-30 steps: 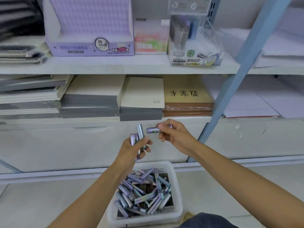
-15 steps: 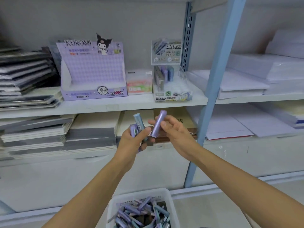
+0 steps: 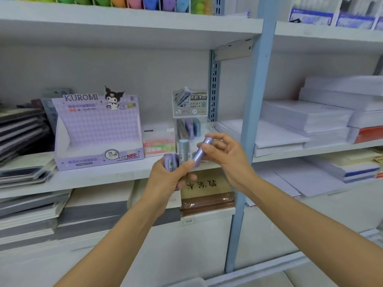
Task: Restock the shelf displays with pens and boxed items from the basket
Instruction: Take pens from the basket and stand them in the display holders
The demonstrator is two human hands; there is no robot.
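Observation:
My left hand grips a bundle of small tubes, purple and pale blue, standing upright in its fist. My right hand pinches a single purple tube at its top end, tilted, its lower end touching my left thumb. Both hands hover in front of the middle shelf edge. The purple Kuromi display box stands on that shelf to the left, its tray empty. Only the white rim of the basket shows at the bottom edge.
A small pink box and a clear display with lead cases stand right of the Kuromi box. Notebook stacks fill the left and the lower shelf. A blue upright post splits the shelving; paper reams lie to its right.
The view has tilted up, so the basket has dropped almost out of sight. My hands rose to shelf level, and the right hand turned its purple tube from lying flat to nearly upright.

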